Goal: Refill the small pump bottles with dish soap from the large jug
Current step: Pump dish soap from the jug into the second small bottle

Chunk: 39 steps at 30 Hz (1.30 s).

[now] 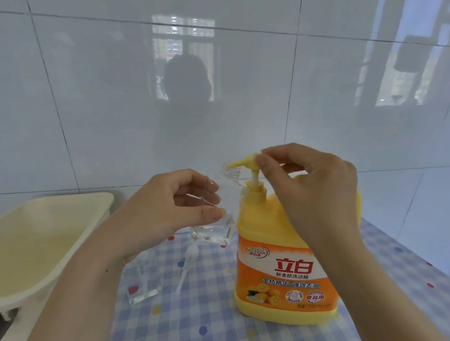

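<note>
From the head camera, the left hand [179, 206] is curling around a small clear bottle [216, 222], fingers and thumb closed on its sides, and is holding it tilted above the table [378, 279] so that its open neck is sitting just under the spout of the pump [247, 164] on the large yellow jug [279, 266]. The right hand [310, 189] is reaching over the jug, with thumb and forefinger pinched on the yellow pump head and the other fingers loosely curled behind it. The jug is standing upright on the checked blue cloth with coloured dots, near the middle of the table, its orange label facing the camera.

Below the left wrist, a second clear bottle [143, 279] is standing on the cloth toward the table's left edge (its top is hidden by the forearm). Between it and the jug, a loose white pump piece [188, 259] with its thin tube is lying flat on the cloth. A cream plastic basin [66, 228] is sitting off the table's left edge, against the tiled wall [86, 99], whose gloss is reflecting a person's dim outline and windows.
</note>
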Each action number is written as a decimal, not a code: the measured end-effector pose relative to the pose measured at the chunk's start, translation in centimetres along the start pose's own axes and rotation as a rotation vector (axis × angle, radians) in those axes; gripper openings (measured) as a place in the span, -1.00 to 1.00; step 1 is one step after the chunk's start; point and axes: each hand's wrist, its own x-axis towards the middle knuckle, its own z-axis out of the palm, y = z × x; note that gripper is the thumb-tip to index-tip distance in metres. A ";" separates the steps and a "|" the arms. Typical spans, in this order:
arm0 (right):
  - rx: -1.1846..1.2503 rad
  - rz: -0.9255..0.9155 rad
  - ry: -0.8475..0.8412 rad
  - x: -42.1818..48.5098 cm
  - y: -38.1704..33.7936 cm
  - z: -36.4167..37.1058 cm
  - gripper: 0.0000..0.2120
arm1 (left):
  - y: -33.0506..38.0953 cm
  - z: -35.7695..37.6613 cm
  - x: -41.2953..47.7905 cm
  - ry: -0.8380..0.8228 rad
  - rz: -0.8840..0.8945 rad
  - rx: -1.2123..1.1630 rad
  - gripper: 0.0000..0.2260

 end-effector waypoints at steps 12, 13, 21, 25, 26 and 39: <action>0.051 -0.060 0.000 0.5 2.4 0.9 -0.80 | -0.2 0.4 0.2 0.010 0.029 -0.091 -0.58; 0.112 -0.045 0.013 0.5 2.3 0.6 -0.85 | -0.1 0.4 0.2 0.007 0.024 -0.087 -0.58; 0.220 -0.206 0.043 0.0 1.6 1.1 -0.87 | 0.1 0.3 0.1 -0.007 -0.007 -0.084 -0.61; 0.192 -0.262 0.040 0.7 1.4 1.0 -0.89 | 0.0 0.2 0.1 -0.042 -0.009 -0.127 -0.61; 0.191 -0.263 0.027 0.9 1.4 1.0 -0.87 | 0.0 0.2 0.1 -0.047 -0.010 -0.131 -0.61; 0.080 -0.313 0.020 -0.2 1.8 1.8 -0.85 | -0.1 0.2 0.0 -0.131 -0.059 -0.087 -0.57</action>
